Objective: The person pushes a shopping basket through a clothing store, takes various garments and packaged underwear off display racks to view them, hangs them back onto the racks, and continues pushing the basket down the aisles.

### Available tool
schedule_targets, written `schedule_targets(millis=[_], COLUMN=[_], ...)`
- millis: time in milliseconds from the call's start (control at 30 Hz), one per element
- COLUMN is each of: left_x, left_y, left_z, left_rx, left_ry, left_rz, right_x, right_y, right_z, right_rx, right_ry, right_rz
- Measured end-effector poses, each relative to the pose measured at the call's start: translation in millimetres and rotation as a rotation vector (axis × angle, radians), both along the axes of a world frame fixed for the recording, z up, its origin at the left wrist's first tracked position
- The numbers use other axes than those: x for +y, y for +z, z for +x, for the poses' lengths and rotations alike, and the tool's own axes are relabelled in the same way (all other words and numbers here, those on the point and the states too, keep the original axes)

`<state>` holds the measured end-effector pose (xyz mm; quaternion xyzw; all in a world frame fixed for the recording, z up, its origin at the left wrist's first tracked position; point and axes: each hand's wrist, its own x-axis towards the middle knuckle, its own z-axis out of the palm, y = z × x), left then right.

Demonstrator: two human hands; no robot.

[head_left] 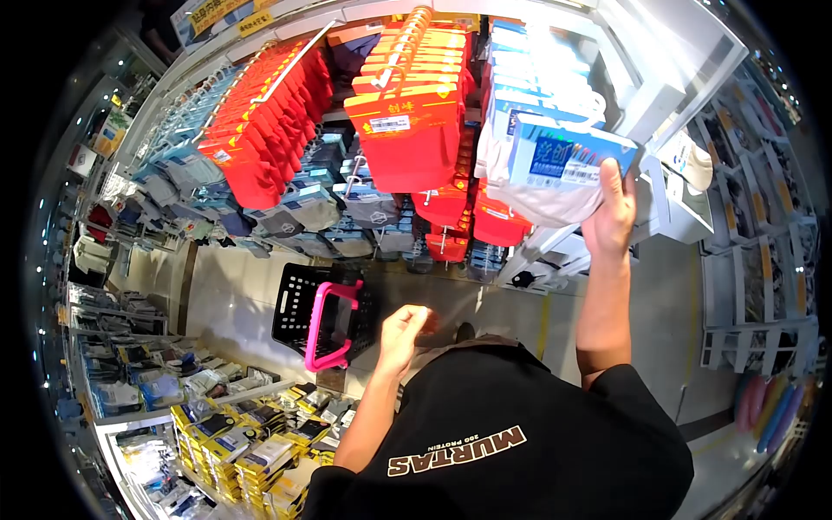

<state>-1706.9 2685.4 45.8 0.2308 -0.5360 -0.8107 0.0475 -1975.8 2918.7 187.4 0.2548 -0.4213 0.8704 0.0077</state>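
My right hand (612,211) is raised at the upper right, its thumb over the front of a blue-and-white package (555,165) with a white label and its fingers behind the card. The package is at the front of a hanging row of similar ones. Lower down, in front of my body, my left hand (403,334) is closed, and whether anything small is inside it cannot be made out. Red packages (407,143) hang on the rack left of the blue-and-white one.
A black basket (295,299) with a pink handle (316,325) stands on the floor to the left. Yellow packages (260,459) fill a shelf at the lower left. White shelving (754,251) lines the right side.
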Motion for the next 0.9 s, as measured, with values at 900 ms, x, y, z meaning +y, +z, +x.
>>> schedule_targets(millis=[900], left_x=[-149], left_y=[-86], left_z=[66], left_rx=[-0.721], left_ry=[0.678], left_rz=[-1.476], right_x=[-73], right_y=[-2], right_z=[80], right_rx=[0.571], right_ry=[-0.420], right_rz=[0.460])
